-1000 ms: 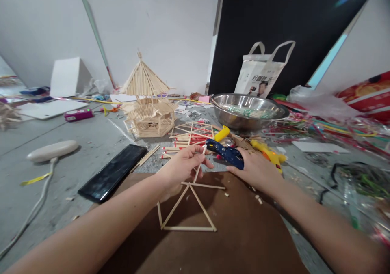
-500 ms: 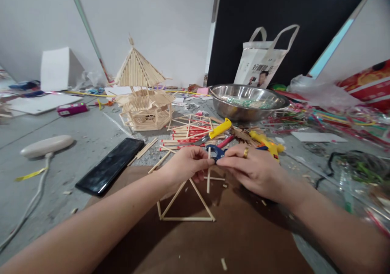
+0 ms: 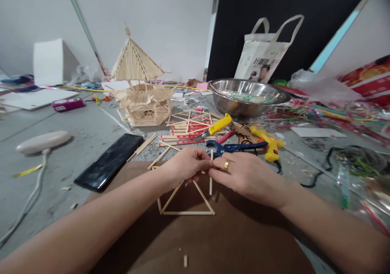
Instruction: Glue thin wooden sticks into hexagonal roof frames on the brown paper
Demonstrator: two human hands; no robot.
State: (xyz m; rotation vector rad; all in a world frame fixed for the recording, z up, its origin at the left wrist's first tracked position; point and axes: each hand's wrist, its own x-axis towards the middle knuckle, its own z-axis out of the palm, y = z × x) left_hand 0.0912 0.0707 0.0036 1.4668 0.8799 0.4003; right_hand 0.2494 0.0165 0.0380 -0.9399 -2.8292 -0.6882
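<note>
My left hand (image 3: 184,166) and my right hand (image 3: 240,176) meet fingertip to fingertip over a brown board (image 3: 243,241). Together they pinch a thin wooden stick (image 3: 210,180) that stands nearly upright. A triangle of glued sticks (image 3: 185,203) lies flat on the board just below my left hand. My right hand wears a gold ring. Blue-handled cutters (image 3: 236,147) lie on the table just beyond my hands.
A stick-built pavilion model (image 3: 140,89) stands at the back, with stick frames (image 3: 189,130) before it. A black phone (image 3: 109,166) lies at left, beside a white device with a cable (image 3: 42,142). A steel bowl (image 3: 246,99), yellow glue gun (image 3: 269,144), yellow knife (image 3: 215,127) and tote bag (image 3: 268,57) crowd the right.
My right hand has let go of the blue cutters, which now lie on the table, and has come to the stick. The stick now stands nearly upright between both hands.
</note>
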